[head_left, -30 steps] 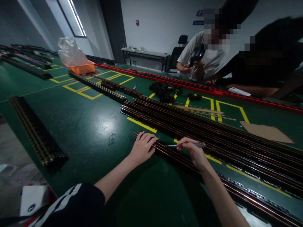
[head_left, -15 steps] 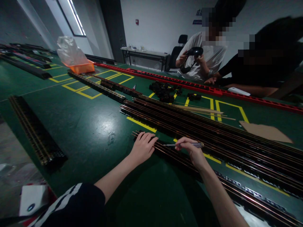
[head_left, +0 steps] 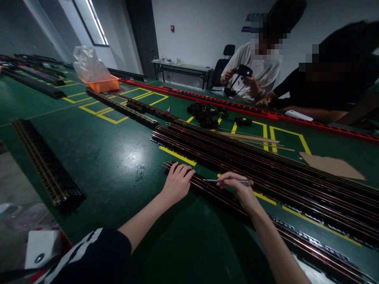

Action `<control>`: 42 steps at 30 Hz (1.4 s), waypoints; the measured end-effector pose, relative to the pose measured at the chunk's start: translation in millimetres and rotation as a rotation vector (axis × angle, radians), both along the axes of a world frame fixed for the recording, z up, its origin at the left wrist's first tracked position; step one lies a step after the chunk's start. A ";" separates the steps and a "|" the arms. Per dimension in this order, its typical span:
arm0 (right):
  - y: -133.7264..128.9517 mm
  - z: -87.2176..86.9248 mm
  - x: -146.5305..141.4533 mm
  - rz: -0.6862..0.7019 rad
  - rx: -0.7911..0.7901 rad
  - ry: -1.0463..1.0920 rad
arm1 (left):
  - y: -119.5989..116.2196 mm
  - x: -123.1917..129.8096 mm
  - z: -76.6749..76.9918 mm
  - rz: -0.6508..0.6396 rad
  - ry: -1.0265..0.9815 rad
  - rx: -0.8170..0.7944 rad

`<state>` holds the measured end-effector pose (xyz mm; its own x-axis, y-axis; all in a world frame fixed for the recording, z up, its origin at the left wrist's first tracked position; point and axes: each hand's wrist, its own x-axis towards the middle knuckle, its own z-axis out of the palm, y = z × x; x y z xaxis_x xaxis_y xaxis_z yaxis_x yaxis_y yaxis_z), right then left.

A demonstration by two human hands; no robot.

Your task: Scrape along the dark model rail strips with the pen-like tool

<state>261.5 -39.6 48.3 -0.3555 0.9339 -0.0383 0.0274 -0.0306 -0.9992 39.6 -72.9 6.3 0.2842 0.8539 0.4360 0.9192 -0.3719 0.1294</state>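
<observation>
A long black rail (head_left: 217, 196) with copper-coloured rods along it lies slantwise in front of me on the green table. My left hand (head_left: 178, 183) is closed over it near its far-left end, fingers curled across the top, and the rod tips stick out beyond them. In my right hand (head_left: 238, 188) is a screwdriver (head_left: 246, 182), pinched by its clear handle. Its thin shaft points left, just above the rail and a little to the right of my left hand. Whether the tip touches the rail I cannot tell.
Several similar rails (head_left: 251, 165) lie side by side beyond my hands, and another rail (head_left: 44, 157) is at the left. Farther back are black parts (head_left: 203, 114), an orange bin (head_left: 103, 84) and a long red rail (head_left: 192, 96). Two people sit opposite; one holds a black object (head_left: 244, 71).
My left hand and the rail under it have shifted slightly left. The screwdriver in my right hand has moved a little left too. The person opposite has slightly lowered the black object.
</observation>
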 end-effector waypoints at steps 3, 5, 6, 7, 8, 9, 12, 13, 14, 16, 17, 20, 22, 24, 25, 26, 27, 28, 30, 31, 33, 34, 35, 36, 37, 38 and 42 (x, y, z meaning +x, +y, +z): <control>0.4 -0.6 0.4 0.005 -0.002 0.010 | -0.6 -0.2 -0.7 0.012 0.001 0.007; 0.5 -0.6 0.8 0.009 -0.002 0.011 | -0.9 0.0 -0.9 0.024 0.002 0.013; 0.5 -0.3 1.2 0.011 -0.002 0.013 | -1.0 0.1 -1.0 0.029 0.002 0.015; 0.5 -0.1 1.7 0.014 -0.003 0.014 | -1.0 0.1 -1.1 0.033 0.002 0.016; 0.5 0.3 2.2 0.016 -0.003 0.015 | -0.9 0.2 -1.3 0.037 0.003 0.017; 0.5 0.6 2.8 0.018 -0.004 0.015 | -0.6 0.1 -1.4 0.041 0.003 0.018; 1.0 0.7 4.3 0.013 -0.005 0.011 | 0.6 -0.3 -2.3 0.050 -0.002 0.019; 1.3 0.2 4.6 0.007 -0.006 0.012 | 1.1 -0.6 -2.7 0.051 -0.005 0.020; 1.6 -0.4 4.9 0.003 -0.010 0.015 | 1.6 -0.8 -3.1 0.052 -0.008 0.022; 2.4 -2.3 5.3 -0.008 -0.024 0.028 | 2.4 -1.5 -3.9 0.052 -0.013 0.028; 2.8 -3.3 5.5 -0.015 -0.029 0.035 | 2.7 -1.8 -4.3 0.050 -0.015 0.032; 3.9 -5.7 6.0 -0.043 -0.036 0.056 | 3.5 -2.9 -5.4 0.041 -0.028 0.051; 4.2 -6.4 6.2 -0.066 -0.030 0.077 | 3.9 -3.5 -6.2 0.034 -0.038 0.067; 4.2 -6.7 6.3 -0.088 -0.023 0.095 | 4.2 -4.1 -6.9 0.029 -0.043 0.077; 4.2 -6.7 6.2 -0.096 -0.019 0.101 | 4.3 -4.3 -7.1 0.027 -0.044 0.078; 4.2 -6.7 6.2 -0.100 -0.017 0.103 | 4.3 -4.5 -7.3 0.026 -0.045 0.076; 4.2 -6.8 6.2 -0.105 -0.014 0.103 | 4.3 -4.7 -7.4 0.024 -0.046 0.074; 4.4 -6.9 6.2 -0.110 -0.010 0.104 | 4.3 -4.8 -7.4 0.024 -0.047 0.071; 4.8 -7.4 6.7 -0.128 0.003 0.111 | 4.2 -4.9 -7.4 0.022 -0.048 0.068; 5.1 -7.7 7.0 -0.137 0.008 0.116 | 4.2 -4.9 -7.4 0.021 -0.048 0.069; 5.6 -8.2 7.7 -0.150 0.017 0.125 | 4.1 -4.8 -7.3 0.020 -0.051 0.065; 5.8 -8.5 7.9 -0.150 0.019 0.127 | 4.1 -4.8 -7.2 0.020 -0.054 0.060; 5.9 -8.7 8.2 -0.148 0.021 0.127 | 4.0 -4.8 -7.1 0.019 -0.057 0.054; 6.1 -8.8 8.3 -0.144 0.023 0.126 | 3.9 -4.8 -6.9 0.018 -0.061 0.046; 6.1 -8.9 8.5 -0.140 0.025 0.126 | 3.8 -4.9 -6.5 0.015 -0.065 0.038; 6.2 -8.9 8.6 -0.136 0.027 0.126 | 3.6 -5.1 -6.0 0.010 -0.070 0.031; 5.9 -8.5 8.7 -0.124 0.031 0.124 | 2.2 -6.4 -2.2 -0.027 -0.100 -0.015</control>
